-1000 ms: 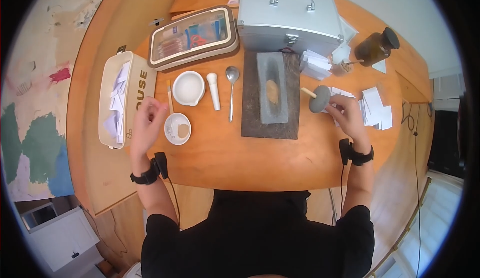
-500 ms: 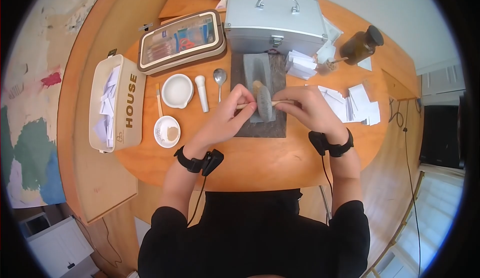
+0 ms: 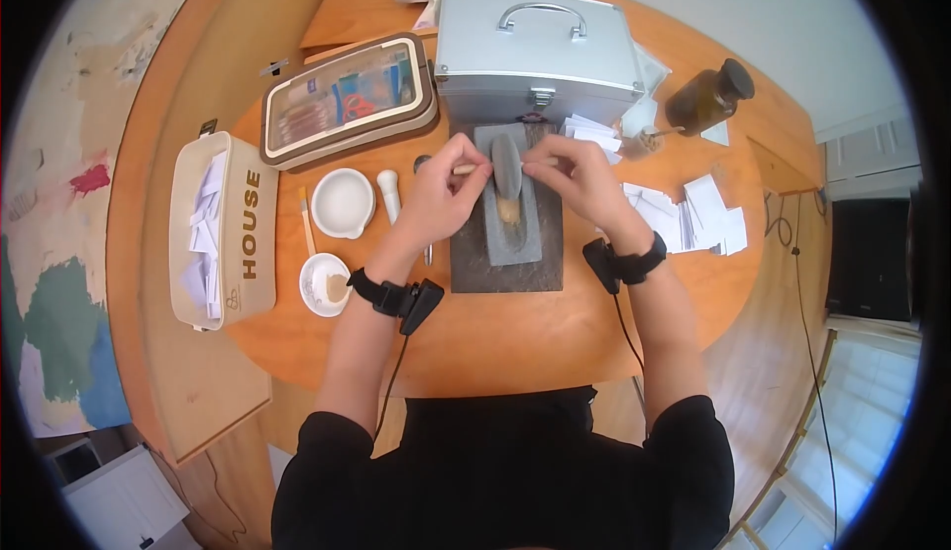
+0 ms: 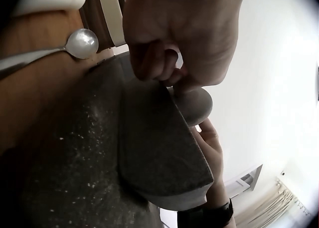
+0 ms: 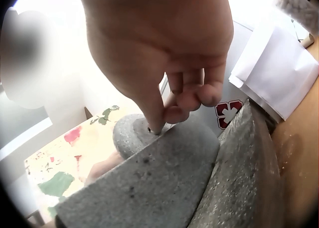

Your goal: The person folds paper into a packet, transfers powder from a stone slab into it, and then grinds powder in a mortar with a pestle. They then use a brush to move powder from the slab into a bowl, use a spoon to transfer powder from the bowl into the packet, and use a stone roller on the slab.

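A grey stone grinding wheel [image 3: 507, 165] stands on edge in the groove of a boat-shaped stone trough [image 3: 522, 250], near its far end. Tan powder [image 3: 510, 211] lies in the groove just nearer than the wheel. My left hand [image 3: 444, 193] pinches the wooden handle [image 3: 466, 168] on the wheel's left side. On the other side, my right hand [image 3: 584, 178] pinches the handle's right end between thumb and fingers, which mostly hide it. The wheel [image 4: 194, 106] rises above the trough wall [image 4: 159, 148] in the left wrist view. Under the trough lies a dark board [image 3: 471, 275].
Left are a white mortar [image 3: 343, 203], pestle [image 3: 388, 193], spoon [image 4: 82, 43], brush [image 3: 306, 218], small powder bowl [image 3: 315, 297] and HOUSE bin [image 3: 260, 243]. A silver case [image 3: 535, 50] stands behind the trough. Papers [image 3: 703, 208] and a brown jar [image 3: 708, 96] are right.
My right hand brought the wheel from the right side into the trough. The left hand came over from the left and took the other handle end. The wheel then moved toward the far end.
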Demonstrator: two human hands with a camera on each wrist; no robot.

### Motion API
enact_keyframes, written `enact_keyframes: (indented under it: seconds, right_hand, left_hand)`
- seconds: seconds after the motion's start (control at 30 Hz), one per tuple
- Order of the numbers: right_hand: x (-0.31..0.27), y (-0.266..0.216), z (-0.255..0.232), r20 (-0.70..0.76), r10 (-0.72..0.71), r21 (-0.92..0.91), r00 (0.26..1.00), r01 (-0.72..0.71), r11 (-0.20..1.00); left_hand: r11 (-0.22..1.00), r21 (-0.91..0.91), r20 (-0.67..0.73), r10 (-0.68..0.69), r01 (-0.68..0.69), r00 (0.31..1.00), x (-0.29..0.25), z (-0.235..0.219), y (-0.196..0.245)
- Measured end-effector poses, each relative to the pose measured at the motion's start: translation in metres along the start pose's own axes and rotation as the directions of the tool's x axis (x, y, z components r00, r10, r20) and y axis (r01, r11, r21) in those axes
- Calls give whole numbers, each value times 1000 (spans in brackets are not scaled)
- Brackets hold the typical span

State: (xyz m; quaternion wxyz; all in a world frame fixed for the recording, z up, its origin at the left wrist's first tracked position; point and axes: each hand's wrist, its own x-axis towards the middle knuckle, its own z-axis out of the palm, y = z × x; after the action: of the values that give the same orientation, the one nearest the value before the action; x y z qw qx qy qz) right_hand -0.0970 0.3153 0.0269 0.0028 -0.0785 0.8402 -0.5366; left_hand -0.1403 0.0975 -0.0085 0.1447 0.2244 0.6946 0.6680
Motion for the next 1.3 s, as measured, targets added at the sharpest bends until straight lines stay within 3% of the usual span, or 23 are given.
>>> enact_keyframes:
  seconds: [0.13,0.23,0.27,0.33,0.47,0.67,0.77,0.8,0.9,1.0,1.07,1.1,1.17,1.2,1.3]
  right_hand:
    - [-37,-12,4,43,14,34,999,-15,999]
    - [-48,-12,6,48,0,40,999,-1,999]
    - [-41,-7,7,26,-10,47,1000,8,999]
    - [-21,-2,8,-41,-24,-38,999,22,999]
    - [5,11,12,-127,-66,-1,990,67,998]
    - [-53,-13,9,33,44,51,998,-46,998]
    - [-43,-6,8,37,55,61,998,-58,996]
    - [-34,-1,8,31,53,72,998,-55,996]
    - [-4,1,7,-94,30,-11,995,-31,999]
    - [-6,7,11,-130,-14,76,991,25,997]
    - [-36,3,13,-60,9,90,998,-3,996]
    - [-41,1,12,-39,-7,94,999,10,996]
    - [-48,-10,4,61,56,59,997,-59,997]
    - [-52,-14,0,116,105,35,988,-110,993]
    - [-20,11,2,76,64,136,995,-73,988]
  left_hand:
    - [1000,27,13,-6,5,1000,-37,8,3]
    - [968,88,137,-244,233,960,-57,6,26]
    - [991,113,77,-77,68,994,-52,7,10]
    - [995,22,17,-96,95,995,-23,4,-3]
    - [986,-161,-21,-38,34,999,9,-5,-8]
    - [979,-144,34,-142,146,989,-62,12,7]
    - [987,-137,-40,-94,88,995,-59,18,4]
    - [994,-108,-102,-21,10,995,-43,20,3]
    - [996,-84,-112,-5,-4,994,-1,6,-6]
    - [996,-85,-60,-23,18,998,3,2,-7]
    - [999,-20,-47,44,-45,998,-23,10,-5]
    - [998,-47,-11,-50,50,999,-39,12,3]
    - [987,-118,11,-112,112,994,-57,19,22]
    - [995,-63,10,-76,76,997,-54,16,20]
    - [999,-34,-65,-7,5,998,-22,11,-1]
